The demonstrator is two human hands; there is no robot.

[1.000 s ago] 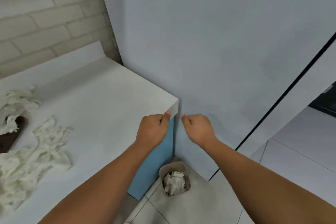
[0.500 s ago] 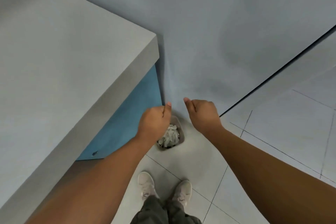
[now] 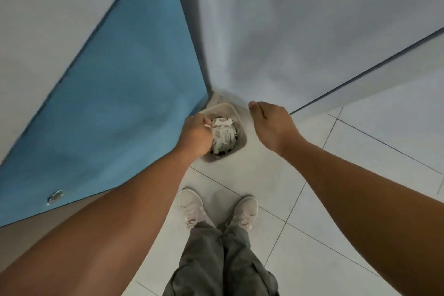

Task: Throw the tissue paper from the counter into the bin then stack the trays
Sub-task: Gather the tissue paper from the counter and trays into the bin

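Note:
A small beige bin (image 3: 241, 127) stands on the floor in the corner, packed with crumpled white tissue paper (image 3: 224, 134). My left hand (image 3: 195, 137) hangs over the bin's left rim with its fingers curled, fingertips beside the tissue; nothing shows in its grip. My right hand (image 3: 271, 122) hovers just right of the bin, fingers curled under and thumb sticking out, holding nothing. No trays are in view.
The counter's grey top (image 3: 48, 19) and blue side panel (image 3: 120, 103) fill the left. A grey wall (image 3: 312, 19) rises behind the bin. My shoes (image 3: 191, 206) stand on the white tiled floor (image 3: 336, 199) just before the bin.
My view has tipped from the counter down to the floor. The loose tissue on the counter has left view, and my left hand now overlaps the bin.

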